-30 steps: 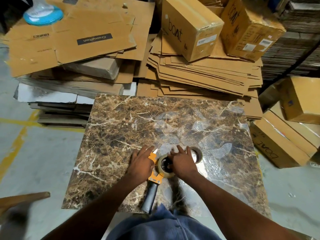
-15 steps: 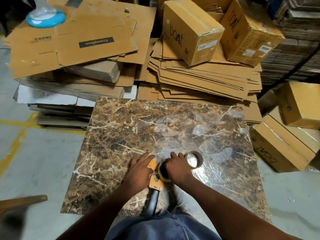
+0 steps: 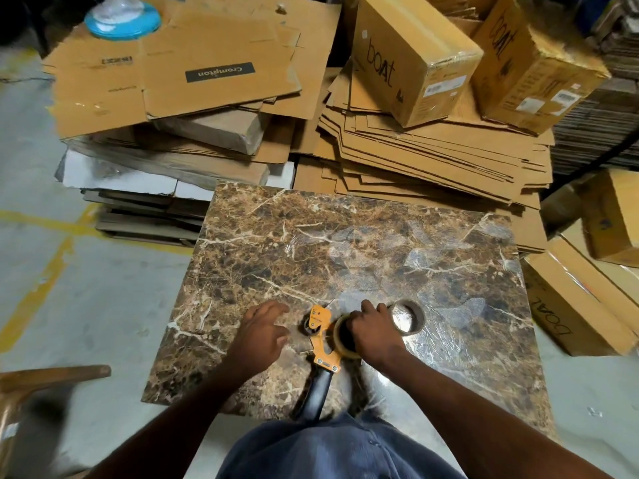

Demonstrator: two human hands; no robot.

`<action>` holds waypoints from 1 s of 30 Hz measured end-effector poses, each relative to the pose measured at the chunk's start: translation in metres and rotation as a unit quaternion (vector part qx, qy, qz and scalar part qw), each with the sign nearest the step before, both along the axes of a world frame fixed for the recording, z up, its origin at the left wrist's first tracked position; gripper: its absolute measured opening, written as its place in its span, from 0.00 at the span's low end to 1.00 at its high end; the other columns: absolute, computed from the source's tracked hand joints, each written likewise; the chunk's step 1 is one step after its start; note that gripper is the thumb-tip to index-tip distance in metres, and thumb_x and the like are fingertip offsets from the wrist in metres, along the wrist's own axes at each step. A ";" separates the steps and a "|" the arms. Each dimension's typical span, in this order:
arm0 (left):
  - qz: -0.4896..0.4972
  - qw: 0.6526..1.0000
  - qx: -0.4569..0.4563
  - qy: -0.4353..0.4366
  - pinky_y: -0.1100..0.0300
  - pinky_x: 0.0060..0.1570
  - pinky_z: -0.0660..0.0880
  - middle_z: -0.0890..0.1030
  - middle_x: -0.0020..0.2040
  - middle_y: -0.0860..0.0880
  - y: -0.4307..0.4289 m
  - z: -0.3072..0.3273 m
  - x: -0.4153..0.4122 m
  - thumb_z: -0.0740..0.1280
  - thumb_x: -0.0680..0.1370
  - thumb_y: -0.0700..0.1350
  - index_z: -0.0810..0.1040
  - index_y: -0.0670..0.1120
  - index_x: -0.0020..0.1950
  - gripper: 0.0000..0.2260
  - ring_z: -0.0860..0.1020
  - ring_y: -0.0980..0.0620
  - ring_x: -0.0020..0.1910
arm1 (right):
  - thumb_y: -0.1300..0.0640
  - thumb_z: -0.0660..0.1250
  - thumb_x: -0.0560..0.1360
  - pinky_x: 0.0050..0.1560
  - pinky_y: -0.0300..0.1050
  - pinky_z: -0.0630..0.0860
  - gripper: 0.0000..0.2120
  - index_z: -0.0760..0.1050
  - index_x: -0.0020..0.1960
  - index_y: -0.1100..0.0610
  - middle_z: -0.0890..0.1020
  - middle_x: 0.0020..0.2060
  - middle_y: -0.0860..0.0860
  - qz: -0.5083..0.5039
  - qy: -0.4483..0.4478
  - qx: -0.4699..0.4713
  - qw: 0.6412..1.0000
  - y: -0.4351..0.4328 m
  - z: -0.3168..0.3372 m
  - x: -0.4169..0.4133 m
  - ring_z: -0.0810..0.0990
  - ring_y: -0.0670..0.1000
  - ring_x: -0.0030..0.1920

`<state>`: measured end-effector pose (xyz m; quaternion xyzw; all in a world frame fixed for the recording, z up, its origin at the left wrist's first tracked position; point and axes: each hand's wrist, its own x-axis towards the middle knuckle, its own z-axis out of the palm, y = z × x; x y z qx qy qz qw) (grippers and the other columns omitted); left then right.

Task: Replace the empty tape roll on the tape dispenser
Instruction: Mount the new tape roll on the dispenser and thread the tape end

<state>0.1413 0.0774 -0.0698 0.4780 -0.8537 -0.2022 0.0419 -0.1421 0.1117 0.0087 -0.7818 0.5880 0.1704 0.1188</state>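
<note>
Since a moment ago our left hand (image 3: 261, 331) has drawn off the orange tape dispenser (image 3: 323, 344) on the marble desk (image 3: 345, 243), fingers loosely spread, while our right hand (image 3: 371, 331) grips the tape roll (image 3: 340, 335) at its hub, beside another roll (image 3: 406, 317); next, we judge, comes pressing it fully home.

marble slab (image 3: 345, 236), tape dispenser (image 3: 323, 344), empty core (image 3: 408, 317)

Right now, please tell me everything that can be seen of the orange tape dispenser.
The tape dispenser lies flat on the marble-patterned slab. Its frame looks like orange painted metal with small screws; a black handle points toward the person, and a dark roller sits at its far end. The right hand grips a tape roll against its frame. The left hand hovers beside it, apparently not touching.
</note>
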 end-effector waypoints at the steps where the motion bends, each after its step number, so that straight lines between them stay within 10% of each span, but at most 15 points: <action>1: 0.008 1.000 0.007 0.003 0.43 0.70 0.63 0.76 0.71 0.55 -0.001 -0.002 0.007 0.74 0.74 0.48 0.85 0.54 0.38 0.05 0.68 0.50 0.76 | 0.60 0.67 0.75 0.52 0.56 0.66 0.05 0.81 0.49 0.56 0.82 0.49 0.53 -0.003 -0.001 -0.002 1.000 0.000 0.000 0.001 0.72 0.59 0.56; 16: -0.025 0.998 0.022 -0.044 0.44 0.67 0.69 0.78 0.58 0.54 -0.057 0.009 -0.017 0.74 0.79 0.52 0.88 0.57 0.50 0.03 0.72 0.54 0.60 | 0.60 0.67 0.75 0.52 0.54 0.68 0.05 0.81 0.45 0.56 0.83 0.47 0.53 0.016 0.004 0.017 1.000 -0.010 -0.006 -0.002 0.71 0.58 0.55; 25: -0.117 0.986 0.070 -0.092 0.46 0.66 0.68 0.78 0.59 0.52 -0.084 0.021 -0.056 0.73 0.79 0.52 0.88 0.55 0.54 0.06 0.73 0.50 0.62 | 0.44 0.66 0.77 0.32 0.45 0.70 0.16 0.78 0.38 0.55 0.80 0.33 0.52 -0.223 -0.178 0.053 0.957 0.008 0.011 0.043 0.79 0.55 0.36; 30: -0.170 0.978 0.061 -0.102 0.46 0.62 0.69 0.76 0.56 0.53 -0.095 0.023 -0.063 0.73 0.76 0.50 0.88 0.55 0.52 0.06 0.73 0.50 0.61 | 0.43 0.70 0.74 0.49 0.55 0.76 0.18 0.79 0.54 0.56 0.81 0.47 0.54 -0.102 -0.122 -0.029 0.987 0.039 -0.009 0.071 0.76 0.57 0.50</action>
